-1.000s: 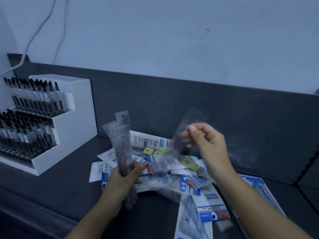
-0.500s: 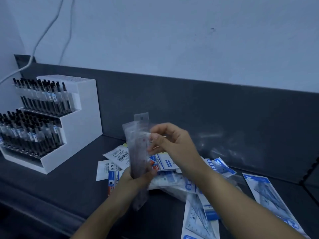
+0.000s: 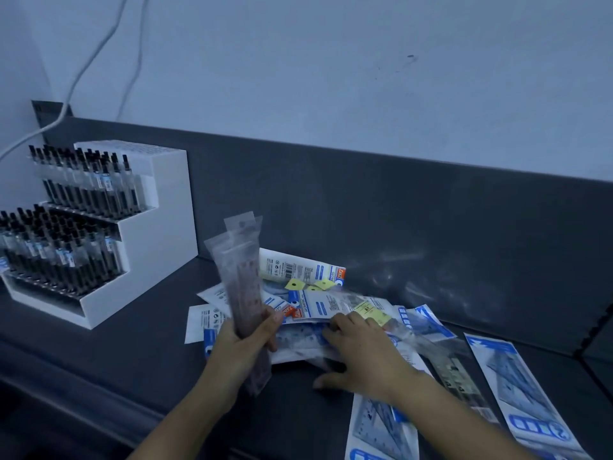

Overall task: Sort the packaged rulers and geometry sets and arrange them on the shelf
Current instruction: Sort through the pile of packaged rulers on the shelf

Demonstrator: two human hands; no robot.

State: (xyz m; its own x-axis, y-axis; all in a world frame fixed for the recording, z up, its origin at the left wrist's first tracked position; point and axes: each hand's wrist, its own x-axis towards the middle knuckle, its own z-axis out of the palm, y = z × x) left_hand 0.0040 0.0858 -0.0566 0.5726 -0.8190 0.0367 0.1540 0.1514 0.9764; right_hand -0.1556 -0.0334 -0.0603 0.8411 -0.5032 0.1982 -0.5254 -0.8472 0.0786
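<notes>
Gripping upright ruler packs (image 3: pixel 240 277) in left hand (image 3: pixel 242 346) | right hand (image 3: pixel 361 353) flat, fingers spread, on packet pile (image 3: pixel 318 303)

A bundle of clear-sleeved rulers (image 3: pixel 243 293) is held upright, tilted slightly left, at the heap's left edge. White-and-blue geometry set packs (image 3: pixel 318 303) are heaped flat and overlapping on the dark shelf (image 3: pixel 132 353). One further pack (image 3: pixel 517 386) is laid flat at the near right.
</notes>
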